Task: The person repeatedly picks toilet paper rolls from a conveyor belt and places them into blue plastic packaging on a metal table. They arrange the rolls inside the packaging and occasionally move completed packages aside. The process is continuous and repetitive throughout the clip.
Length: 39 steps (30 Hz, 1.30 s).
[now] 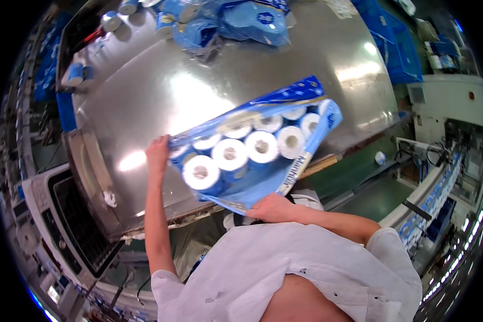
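So, going left to right: off the bench's left end there's a pale boxy machine [40, 198] with a dark, ridged-looking panel. A few small blue-and-white rolls [76, 73] stand around the far left part of the bench [139, 102], which is smooth, shiny metal with big glare patches.

Then the left hand [157, 154], arm stretched out straight, fingers pinched on the upper left corner of a plastic bag [276, 177]. The bag lies along the near edge of the bench, right in front of the person, its long axis running on a slant from lower left to upper right. It's thin, glossy, crinkly film, pale blue on the near side with a darker printed strip along the far side. Inside sit the paper rolls [252, 155] in two rows, fat soft-looking cylinders, white round ends up with a hole in the middle, blue round the sides. They lie to the right of the left fingers and beyond the right ones; the front left roll is nearer the left hand.

The right hand [273, 208], elbow bent, has its fingers clenched on the bag's near edge, tips partly hidden, so the mouth gapes between the two hands. Further right: blue plastic crates [405, 53].
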Each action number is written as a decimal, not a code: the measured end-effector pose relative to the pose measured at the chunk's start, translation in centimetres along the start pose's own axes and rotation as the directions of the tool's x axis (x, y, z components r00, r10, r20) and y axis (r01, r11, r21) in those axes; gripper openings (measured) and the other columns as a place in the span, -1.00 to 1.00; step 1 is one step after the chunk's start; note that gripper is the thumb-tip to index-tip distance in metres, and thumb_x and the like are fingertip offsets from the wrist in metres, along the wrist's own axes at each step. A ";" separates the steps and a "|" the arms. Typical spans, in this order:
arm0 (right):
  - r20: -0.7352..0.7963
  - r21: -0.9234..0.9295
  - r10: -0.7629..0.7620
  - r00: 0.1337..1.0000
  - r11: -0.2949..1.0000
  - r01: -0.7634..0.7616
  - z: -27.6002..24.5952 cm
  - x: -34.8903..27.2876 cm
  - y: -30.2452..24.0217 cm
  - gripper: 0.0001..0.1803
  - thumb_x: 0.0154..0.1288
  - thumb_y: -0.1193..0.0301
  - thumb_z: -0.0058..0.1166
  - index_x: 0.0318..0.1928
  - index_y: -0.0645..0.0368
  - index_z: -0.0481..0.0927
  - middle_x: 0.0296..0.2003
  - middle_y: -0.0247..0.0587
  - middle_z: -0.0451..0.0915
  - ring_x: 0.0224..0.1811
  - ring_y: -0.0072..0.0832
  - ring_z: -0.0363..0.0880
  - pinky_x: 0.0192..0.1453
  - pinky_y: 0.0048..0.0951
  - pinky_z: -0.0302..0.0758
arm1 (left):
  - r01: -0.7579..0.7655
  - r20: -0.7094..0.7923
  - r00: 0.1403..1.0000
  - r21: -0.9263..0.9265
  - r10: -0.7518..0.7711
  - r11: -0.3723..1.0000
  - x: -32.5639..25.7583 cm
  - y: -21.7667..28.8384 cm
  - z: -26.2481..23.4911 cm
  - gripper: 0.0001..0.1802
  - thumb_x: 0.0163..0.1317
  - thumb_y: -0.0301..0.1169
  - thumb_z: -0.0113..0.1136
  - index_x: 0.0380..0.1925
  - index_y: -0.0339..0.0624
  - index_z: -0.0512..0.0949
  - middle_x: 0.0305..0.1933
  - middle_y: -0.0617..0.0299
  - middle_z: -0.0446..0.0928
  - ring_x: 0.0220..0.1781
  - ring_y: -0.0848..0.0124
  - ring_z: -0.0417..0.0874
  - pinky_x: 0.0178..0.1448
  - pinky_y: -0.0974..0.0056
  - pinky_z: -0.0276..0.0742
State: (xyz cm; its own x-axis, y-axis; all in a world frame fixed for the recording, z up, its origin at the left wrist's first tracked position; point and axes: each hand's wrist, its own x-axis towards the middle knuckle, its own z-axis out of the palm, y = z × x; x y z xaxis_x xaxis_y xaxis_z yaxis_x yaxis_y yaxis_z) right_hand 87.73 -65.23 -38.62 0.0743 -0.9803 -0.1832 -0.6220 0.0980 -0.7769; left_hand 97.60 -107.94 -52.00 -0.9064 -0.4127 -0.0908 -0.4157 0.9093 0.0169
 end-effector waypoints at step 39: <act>-0.518 -0.040 0.216 0.828 0.960 -0.276 -10.0 -20.7 18.9 -0.89 0.25 0.34 0.24 -0.34 0.03 0.57 -0.32 -0.39 0.58 -0.07 -0.37 0.58 -0.06 -0.31 0.51 | -0.284 0.458 0.570 -0.670 0.683 0.686 31.1 44.7 0.5 -0.71 0.40 -0.38 0.16 0.00 -0.26 0.72 -0.13 0.04 0.77 -0.18 0.26 0.74 0.00 0.17 0.63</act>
State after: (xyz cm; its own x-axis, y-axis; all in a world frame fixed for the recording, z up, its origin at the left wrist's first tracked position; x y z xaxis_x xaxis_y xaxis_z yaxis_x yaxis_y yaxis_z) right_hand 66.64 -44.74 -43.53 -0.4762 -0.8793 -0.0077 -0.6492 0.3574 -0.6714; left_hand 50.83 -80.11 -54.61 -0.7655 0.4099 -0.4960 -0.0787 0.7053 0.7045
